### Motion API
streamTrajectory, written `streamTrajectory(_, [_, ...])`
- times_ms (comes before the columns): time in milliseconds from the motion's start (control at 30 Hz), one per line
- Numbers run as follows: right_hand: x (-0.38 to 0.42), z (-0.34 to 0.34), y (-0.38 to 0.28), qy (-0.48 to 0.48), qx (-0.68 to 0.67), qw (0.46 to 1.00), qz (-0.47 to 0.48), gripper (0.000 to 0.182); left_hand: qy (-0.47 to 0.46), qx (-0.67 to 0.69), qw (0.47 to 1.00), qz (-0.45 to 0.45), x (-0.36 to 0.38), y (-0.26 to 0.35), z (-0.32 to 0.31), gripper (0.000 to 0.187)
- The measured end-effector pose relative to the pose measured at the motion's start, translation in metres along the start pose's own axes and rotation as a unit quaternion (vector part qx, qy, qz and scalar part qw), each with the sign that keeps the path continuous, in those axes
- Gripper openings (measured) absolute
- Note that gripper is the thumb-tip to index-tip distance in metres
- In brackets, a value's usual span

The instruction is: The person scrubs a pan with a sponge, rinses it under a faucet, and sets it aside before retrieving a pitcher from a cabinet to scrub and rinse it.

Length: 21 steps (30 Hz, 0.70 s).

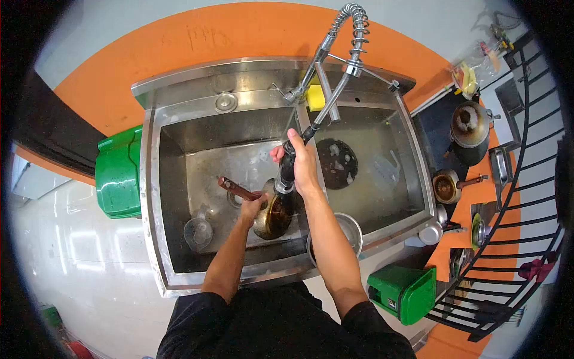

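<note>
We see a small brass-coloured pan (274,216), dark inside, tilted in the left sink basin, its brown wooden handle (236,188) pointing up-left. A black sprayer (287,170) on a spring-coil hose hangs just above it, nozzle aimed into the pan.

Clothing: we wear a black short-sleeved top, its fabric plain and unmarked.
Sleeves: ours end above the elbow, loose at the hem.
Arms: our forearms are bare from sleeve to wrist.
Left hand (251,207): ours is bare, no glove, ring or watch visible.
Right hand (302,164): ours is bare too, wrist uncovered.
</note>
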State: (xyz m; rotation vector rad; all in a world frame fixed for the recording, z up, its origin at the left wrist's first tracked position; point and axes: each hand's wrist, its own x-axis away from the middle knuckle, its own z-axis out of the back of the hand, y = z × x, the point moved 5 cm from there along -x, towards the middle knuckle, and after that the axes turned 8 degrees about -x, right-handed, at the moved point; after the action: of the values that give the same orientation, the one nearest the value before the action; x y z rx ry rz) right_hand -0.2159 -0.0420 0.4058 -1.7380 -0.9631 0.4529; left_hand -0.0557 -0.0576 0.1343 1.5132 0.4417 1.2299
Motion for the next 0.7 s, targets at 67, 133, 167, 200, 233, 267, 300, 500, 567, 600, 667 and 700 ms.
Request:
streamTrajectory(67, [0.003,-0.006,-0.001,0.019,0.02,0.999,0.029,0.056,-0.033,0.046,0.997,0.054,0.003,0.0,-0.002,0.039])
streamTrajectory(133, [0.012,-0.017,-0.002,0.049,0.003,0.995,0.087,0.06,-0.056,0.083,0.993,0.064,-0.006,-0.019,-0.006,0.035])
streamTrajectory(167, [0.016,-0.023,0.001,0.045,0.003,0.995,0.088,0.06,-0.081,0.119,0.987,0.074,-0.013,-0.029,-0.009,0.033])
streamTrajectory(200, [0.022,-0.032,-0.002,0.029,-0.053,0.992,0.113,0.06,-0.097,0.009,0.992,0.077,0.006,0.004,0.001,0.031])
streamTrajectory(233, [0.027,-0.038,-0.004,0.013,-0.109,0.984,0.137,0.061,-0.094,0.01,0.993,0.075,0.007,0.006,-0.003,0.031])
streamTrajectory(267, [0.028,-0.041,0.0,-0.007,-0.117,0.981,0.155,0.061,-0.059,0.073,0.992,0.089,0.009,0.006,-0.003,0.033])
streamTrajectory(300, [0.03,-0.047,-0.001,-0.01,-0.119,0.981,0.155,0.061,-0.023,0.136,0.985,0.102,0.012,0.01,-0.002,0.036])
streamTrajectory(500, [0.033,-0.055,-0.007,-0.02,-0.169,0.962,0.211,0.06,-0.063,0.025,0.998,0.013,0.0,-0.004,0.004,0.042])
streamTrajectory(567, [0.037,-0.05,-0.001,-0.013,-0.164,0.965,0.203,0.06,-0.066,0.02,0.997,0.017,-0.003,-0.013,0.0,0.038])
streamTrajectory(600, [0.037,-0.048,0.003,-0.029,-0.151,0.97,0.189,0.06,-0.065,0.025,0.997,0.017,-0.012,-0.024,-0.002,0.038])
streamTrajectory(667, [0.037,-0.043,0.012,-0.033,-0.129,0.98,0.145,0.059,-0.104,0.031,0.994,0.022,-0.029,-0.053,-0.014,0.033])
streamTrajectory(700, [0.039,-0.043,0.01,-0.035,-0.126,0.981,0.144,0.059,-0.103,0.035,0.994,0.022,-0.03,-0.058,-0.019,0.033])
